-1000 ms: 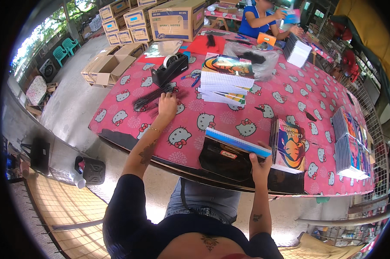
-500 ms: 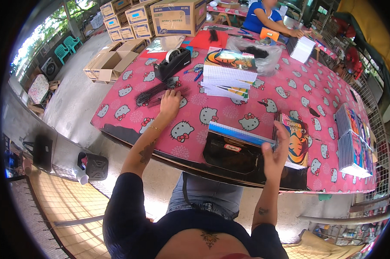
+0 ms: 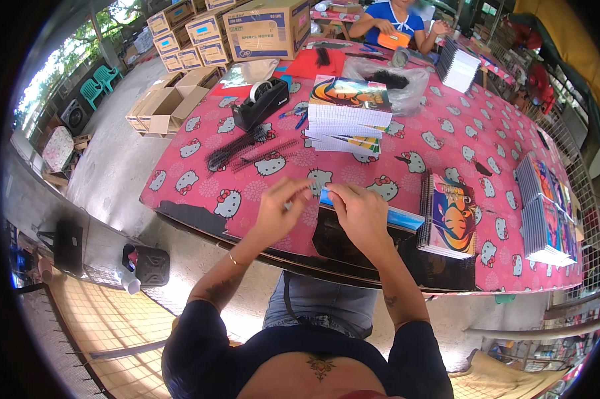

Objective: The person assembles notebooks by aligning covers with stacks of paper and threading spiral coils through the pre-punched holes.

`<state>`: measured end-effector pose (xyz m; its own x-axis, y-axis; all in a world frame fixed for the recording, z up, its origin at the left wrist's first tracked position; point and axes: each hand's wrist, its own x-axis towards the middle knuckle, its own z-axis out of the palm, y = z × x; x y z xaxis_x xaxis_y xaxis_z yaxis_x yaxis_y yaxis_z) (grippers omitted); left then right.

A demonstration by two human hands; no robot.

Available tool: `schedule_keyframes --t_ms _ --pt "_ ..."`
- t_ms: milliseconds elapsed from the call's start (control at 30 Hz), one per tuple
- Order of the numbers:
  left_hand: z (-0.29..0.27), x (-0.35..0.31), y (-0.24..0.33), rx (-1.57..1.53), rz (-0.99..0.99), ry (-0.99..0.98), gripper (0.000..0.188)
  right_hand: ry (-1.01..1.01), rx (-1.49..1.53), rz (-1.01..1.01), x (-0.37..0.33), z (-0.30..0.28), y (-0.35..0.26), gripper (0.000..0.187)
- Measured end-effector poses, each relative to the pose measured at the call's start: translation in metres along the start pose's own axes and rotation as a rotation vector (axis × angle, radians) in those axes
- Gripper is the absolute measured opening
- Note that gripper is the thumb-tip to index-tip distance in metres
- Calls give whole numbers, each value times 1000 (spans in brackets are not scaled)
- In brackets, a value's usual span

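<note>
1. Left hand (image 3: 283,205): above the desk (image 3: 253,219), just left of the blue-edged pad; fingers bent, thumb and fingertips drawn close together. Whether it pinches anything thin, cannot tell.
2. Right hand (image 3: 363,214): over the left part of the pad, fingers narrow and curled near its left end, pointing toward the left hand. Firmness of grip, cannot tell.
3. Blue-edged pad (image 3: 406,219): 1, at the near side of the desk, slanting down to the right; left part hidden by the right hand.
4. Black panel (image 3: 340,241): 1, on the near side of the pad, partly under the right forearm.
5. Spiral notebooks (image 3: 451,219): small pile, illustrated cover, just beside the pad's right end.
6. Black spiral coils (image 3: 230,151): loose bunch, beyond the left hand.
7. Tape dispenser (image 3: 263,105): 1, black, behind the coils.
8. Pens (image 3: 299,116): blue, between dispenser and notebook stack.
9. Notebook stack (image 3: 350,106): illustrated top cover, lower layers fanned.
10. Clear plastic bag (image 3: 409,103): black contents, behind the stack.
11. Bound notebooks (image 3: 546,219): 2 adjoining piles, far right.
12. Co-worker (image 3: 390,16): 1, blue shirt, a hand at an orange pouch (image 3: 394,40), far side.
</note>
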<state>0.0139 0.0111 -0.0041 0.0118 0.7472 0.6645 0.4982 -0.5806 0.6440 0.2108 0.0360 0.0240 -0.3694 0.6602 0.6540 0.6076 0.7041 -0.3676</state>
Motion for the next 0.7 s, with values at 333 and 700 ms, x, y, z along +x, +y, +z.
schedule_keyframes --t_ms 333,700 --pt "-4 -4 12 150 -136 -96 13 -3 27 -21 0 -2 1 10" --pt "-15 47 3 116 79 -569 45 -152 -18 74 -10 -34 11 12"
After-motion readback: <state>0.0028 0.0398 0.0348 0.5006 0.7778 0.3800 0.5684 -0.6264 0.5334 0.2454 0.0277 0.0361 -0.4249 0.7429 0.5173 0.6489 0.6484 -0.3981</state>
